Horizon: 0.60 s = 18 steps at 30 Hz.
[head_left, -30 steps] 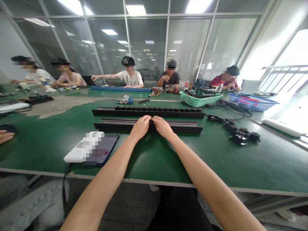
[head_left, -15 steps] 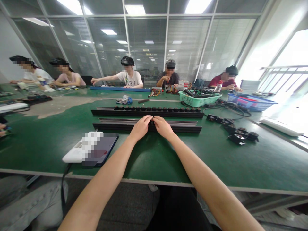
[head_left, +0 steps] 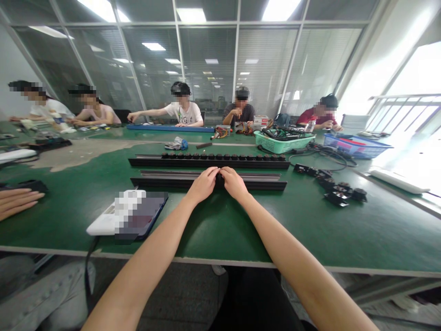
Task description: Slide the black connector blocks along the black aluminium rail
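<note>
Your left hand (head_left: 204, 185) and right hand (head_left: 234, 183) are closed on one small black block (head_left: 219, 180). It sits at the middle of the near black bar (head_left: 165, 184), mostly hidden, so you can't tell which way it points. The bar lies long ways from left to right on the green table (head_left: 223, 234). There are two long bars; the far bar (head_left: 206, 163) runs the same way, with a row of blocks on it. Two baskets, one green (head_left: 284, 145) and one blue (head_left: 356, 149), sit farther back.
</note>
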Tool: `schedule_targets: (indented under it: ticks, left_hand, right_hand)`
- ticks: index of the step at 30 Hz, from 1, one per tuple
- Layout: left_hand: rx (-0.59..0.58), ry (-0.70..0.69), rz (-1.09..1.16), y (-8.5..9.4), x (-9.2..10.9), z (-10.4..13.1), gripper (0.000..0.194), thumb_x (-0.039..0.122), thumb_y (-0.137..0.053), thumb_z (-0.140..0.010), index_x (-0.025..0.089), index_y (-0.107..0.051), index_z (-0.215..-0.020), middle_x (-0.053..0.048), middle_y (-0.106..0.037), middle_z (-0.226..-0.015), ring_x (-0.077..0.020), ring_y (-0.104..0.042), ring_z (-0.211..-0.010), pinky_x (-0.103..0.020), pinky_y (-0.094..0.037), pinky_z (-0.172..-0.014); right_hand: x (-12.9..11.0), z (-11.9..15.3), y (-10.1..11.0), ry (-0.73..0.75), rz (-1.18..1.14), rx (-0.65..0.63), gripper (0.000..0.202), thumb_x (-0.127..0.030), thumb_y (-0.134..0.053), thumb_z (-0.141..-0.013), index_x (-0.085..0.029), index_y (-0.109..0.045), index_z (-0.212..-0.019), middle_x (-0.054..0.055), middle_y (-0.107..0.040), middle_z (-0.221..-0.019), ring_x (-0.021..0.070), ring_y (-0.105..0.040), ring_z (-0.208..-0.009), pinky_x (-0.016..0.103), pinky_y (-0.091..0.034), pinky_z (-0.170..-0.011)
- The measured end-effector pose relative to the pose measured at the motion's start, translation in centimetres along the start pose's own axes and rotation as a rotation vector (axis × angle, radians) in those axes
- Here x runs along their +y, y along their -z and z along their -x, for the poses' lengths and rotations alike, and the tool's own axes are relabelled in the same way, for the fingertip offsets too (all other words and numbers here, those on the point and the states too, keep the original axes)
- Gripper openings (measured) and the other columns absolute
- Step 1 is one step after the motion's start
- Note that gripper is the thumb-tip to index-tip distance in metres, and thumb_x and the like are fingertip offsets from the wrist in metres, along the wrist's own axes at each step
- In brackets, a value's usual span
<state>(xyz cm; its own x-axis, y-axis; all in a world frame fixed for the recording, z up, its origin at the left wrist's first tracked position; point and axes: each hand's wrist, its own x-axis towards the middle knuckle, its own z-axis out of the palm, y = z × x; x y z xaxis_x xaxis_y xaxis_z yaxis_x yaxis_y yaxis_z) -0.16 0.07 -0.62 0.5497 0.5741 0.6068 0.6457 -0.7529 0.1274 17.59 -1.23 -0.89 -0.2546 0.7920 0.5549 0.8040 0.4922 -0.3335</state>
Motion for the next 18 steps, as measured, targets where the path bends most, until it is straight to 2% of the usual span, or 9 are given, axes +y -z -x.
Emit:
schedule_targets:
  ticks: [10, 18]
  left_hand:
    - [-0.033, 0.004, 0.010, 0.48, 0.15, 0.08, 0.048, 0.015, -0.037, -0.101, 0.018, -0.050, -0.147, -0.013, -0.054, -0.150, -0.0247, -0.053, -0.140, -0.044, -0.044, -0.120]
    - [-0.038, 0.003, 0.012, 0.38, -0.01, -0.01, 0.048, 0.017, -0.037, -0.101, 0.016, -0.050, -0.147, -0.014, -0.053, -0.150, -0.0247, -0.052, -0.142, -0.044, -0.042, -0.122]
  right_hand:
    - [-0.02, 0.28, 0.36, -0.005, 0.012, 0.018, 0.048, -0.001, -0.038, -0.093, -0.021, -0.069, -0.123, 0.011, -0.063, -0.135, 0.0228, -0.053, -0.126, 0.036, -0.051, -0.105]
    - [-0.03, 0.42, 0.57, -0.001, 0.019, 0.042, 0.037, -0.008, -0.042, -0.096, -0.021, -0.070, -0.117, 0.011, -0.063, -0.132, 0.0228, -0.054, -0.123, 0.036, -0.051, -0.105]
